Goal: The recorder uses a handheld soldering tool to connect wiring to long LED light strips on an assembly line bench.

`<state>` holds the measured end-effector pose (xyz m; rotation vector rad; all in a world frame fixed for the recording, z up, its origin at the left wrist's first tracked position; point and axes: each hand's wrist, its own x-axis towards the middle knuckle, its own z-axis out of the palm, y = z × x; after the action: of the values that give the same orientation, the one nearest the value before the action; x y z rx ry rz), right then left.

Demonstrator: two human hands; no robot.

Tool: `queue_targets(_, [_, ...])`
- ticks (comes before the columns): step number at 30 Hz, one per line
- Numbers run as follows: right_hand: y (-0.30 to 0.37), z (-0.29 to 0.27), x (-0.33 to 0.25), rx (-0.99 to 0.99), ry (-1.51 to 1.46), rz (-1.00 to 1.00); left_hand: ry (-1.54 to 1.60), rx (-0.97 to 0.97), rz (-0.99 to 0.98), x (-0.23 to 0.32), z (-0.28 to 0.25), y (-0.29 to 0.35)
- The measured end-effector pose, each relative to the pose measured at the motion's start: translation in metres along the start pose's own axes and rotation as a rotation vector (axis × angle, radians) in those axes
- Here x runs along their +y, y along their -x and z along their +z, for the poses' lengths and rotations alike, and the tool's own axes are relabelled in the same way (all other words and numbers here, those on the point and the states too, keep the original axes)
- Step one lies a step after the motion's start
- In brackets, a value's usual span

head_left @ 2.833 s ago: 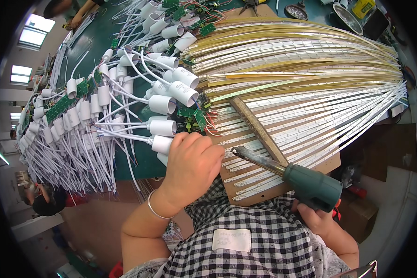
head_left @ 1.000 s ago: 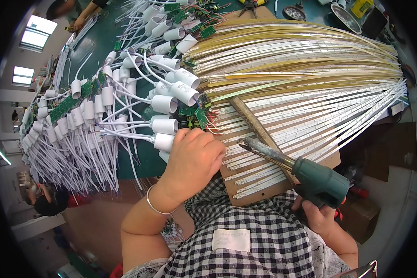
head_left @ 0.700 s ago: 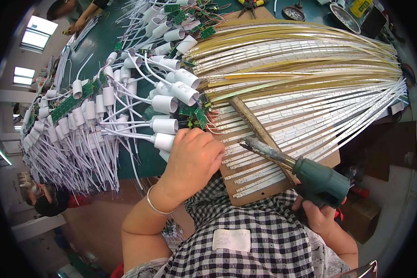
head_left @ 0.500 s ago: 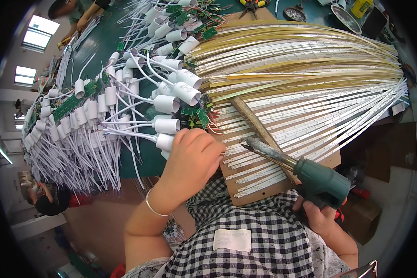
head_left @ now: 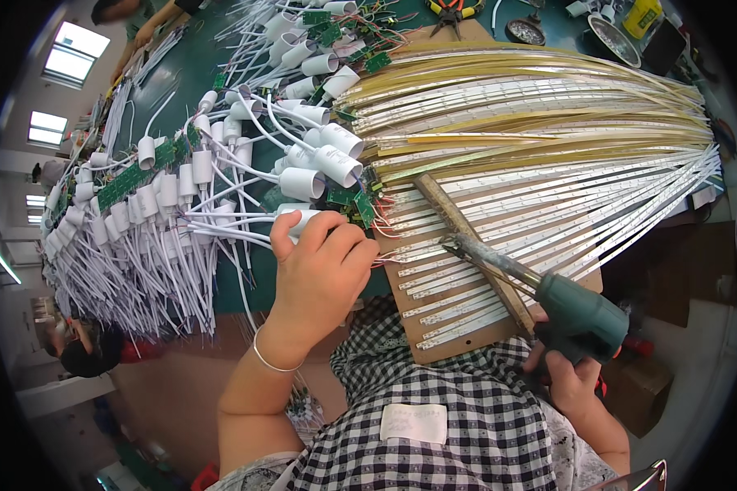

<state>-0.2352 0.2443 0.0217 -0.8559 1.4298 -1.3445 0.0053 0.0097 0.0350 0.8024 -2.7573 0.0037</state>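
Since half a second before, your left hand point(head_left: 323, 266) has drawn away leftward from the near left margin of the brown board point(head_left: 487, 334), your outer finger now standing apart from the rest, while the green-handled tool point(head_left: 585, 319) in your other hand has slid slightly rightward. Throughout, the brown board is the landmark. Left of it, your left fingers arch over a white socket point(head_left: 299, 209); they are bent and partly spread, but the tips are hidden, so whether they pinch anything cannot be told. Your right hand point(head_left: 573, 385), off the board's near right corner, is wrapped round the tool's handle; the dark tip lies above the board, its shaft crossing over a wooden bar point(head_left: 467, 237). The white strips point(head_left: 549, 196) fan across the board, their left ends along its left margin, beside green circuit boards point(head_left: 363, 206) with red wires point(head_left: 381, 214).

The step in hand appears to be placing wires at the strip ends for joining with the tool. The next move seems to call for steady left fingers and a tip kept off them.

Edges and room: a bare patch of teal table point(head_left: 377, 285) lies left of the board; the checked apron point(head_left: 458, 409) bounds its near edge; sockets crowd farther left.
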Motion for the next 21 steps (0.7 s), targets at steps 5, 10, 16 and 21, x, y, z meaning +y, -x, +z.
queue_targets(5, [-0.003, 0.0, -0.002, 0.061, -0.038, 0.026, 0.002, 0.147, 0.034, -0.006, 0.016, 0.002])
queue_targets(10, [-0.008, 0.003, -0.005, 0.106, -0.066, 0.019, 0.096, 0.199, 0.054, -0.002, 0.004, 0.01])
queue_targets(16, [-0.019, 0.008, -0.01, 0.24, -0.107, -0.032, -0.135, 0.505, -0.037, -0.063, -0.041, -0.04])
queue_targets(21, [-0.016, 0.004, -0.014, 0.222, -0.16, -0.02, 0.053, 0.332, -0.063, -0.123, -0.031, -0.109])
